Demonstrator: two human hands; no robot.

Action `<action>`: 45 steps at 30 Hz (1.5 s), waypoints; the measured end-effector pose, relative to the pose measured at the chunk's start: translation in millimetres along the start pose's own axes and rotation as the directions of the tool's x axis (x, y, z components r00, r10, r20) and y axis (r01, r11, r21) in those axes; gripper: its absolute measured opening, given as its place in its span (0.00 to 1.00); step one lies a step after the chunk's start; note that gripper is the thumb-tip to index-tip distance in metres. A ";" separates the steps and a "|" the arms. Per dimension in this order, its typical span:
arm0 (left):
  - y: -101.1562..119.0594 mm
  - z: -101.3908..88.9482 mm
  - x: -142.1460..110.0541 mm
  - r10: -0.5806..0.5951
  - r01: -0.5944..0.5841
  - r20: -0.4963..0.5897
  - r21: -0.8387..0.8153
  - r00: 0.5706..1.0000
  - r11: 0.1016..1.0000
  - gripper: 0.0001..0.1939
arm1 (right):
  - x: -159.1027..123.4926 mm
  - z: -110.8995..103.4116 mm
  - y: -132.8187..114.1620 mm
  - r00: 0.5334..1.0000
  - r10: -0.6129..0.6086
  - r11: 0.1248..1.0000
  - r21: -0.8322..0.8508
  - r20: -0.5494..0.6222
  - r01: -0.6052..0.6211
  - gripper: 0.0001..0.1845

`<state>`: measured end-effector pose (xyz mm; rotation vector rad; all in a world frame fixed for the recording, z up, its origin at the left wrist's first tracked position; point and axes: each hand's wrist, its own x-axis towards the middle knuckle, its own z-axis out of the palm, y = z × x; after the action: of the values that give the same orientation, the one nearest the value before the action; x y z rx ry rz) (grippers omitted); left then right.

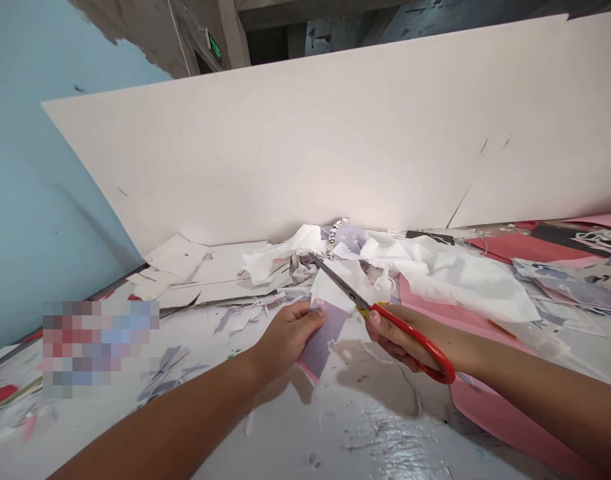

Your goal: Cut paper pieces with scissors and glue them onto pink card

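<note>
Head view: left-hand fingers [309, 319] pinch a printed sheet [325, 343] taut above the worktop [335, 427], while the right hand [400, 340] closes around red scissors [358, 297], blades [338, 281] against the sheet's white top.

Back: a big white board [285, 147] stands along the worktop [385, 440].
Left: a blue wall [45, 200].
Up high: a green sign [214, 47].
On top: white scraps [450, 280] and a pink sheet [505, 407].
</note>
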<state>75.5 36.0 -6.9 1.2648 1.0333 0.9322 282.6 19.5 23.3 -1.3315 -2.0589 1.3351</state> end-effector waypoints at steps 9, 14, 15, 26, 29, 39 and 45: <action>5.0 4.7 -8.1 -0.047 0.033 0.153 0.096 0.987 0.995 0.14 | 9.4 11.3 25.8 0.991 -0.131 0.971 0.200 0.003 0.128 0.32; 3.7 8.7 -14.5 -0.171 0.112 0.317 0.194 0.933 0.975 0.13 | 12.5 23.0 17.7 0.995 -0.085 0.929 0.357 -0.058 0.100 0.20; 2.4 8.9 -14.8 -0.198 0.131 0.330 0.214 0.923 0.968 0.13 | 12.5 24.8 15.3 0.995 -0.064 0.928 0.362 -0.074 0.087 0.18; 0.6 -13.3 3.0 -0.203 0.162 0.409 0.133 0.890 0.978 0.21 | 12.6 26.8 13.0 0.918 0.046 0.916 0.383 -0.393 0.118 0.10; -4.2 -16.6 8.6 -0.093 0.058 0.297 0.127 0.950 0.990 0.17 | 13.9 25.5 15.4 0.890 0.068 0.911 0.392 -0.451 0.129 0.09; -0.2 -2.6 -1.1 0.113 -0.083 0.176 -0.169 0.978 0.982 0.13 | 14.1 27.5 13.3 0.915 0.080 0.952 0.302 -0.395 0.047 0.06; -0.6 11.2 -15.4 -0.063 0.054 0.256 0.045 0.965 0.998 0.14 | 10.3 33.2 9.2 0.922 0.004 0.940 0.316 -0.387 0.129 0.08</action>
<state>81.8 18.1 -5.9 1.3401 0.8814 0.6845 259.1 11.9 -2.9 -1.2419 -1.5208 1.2146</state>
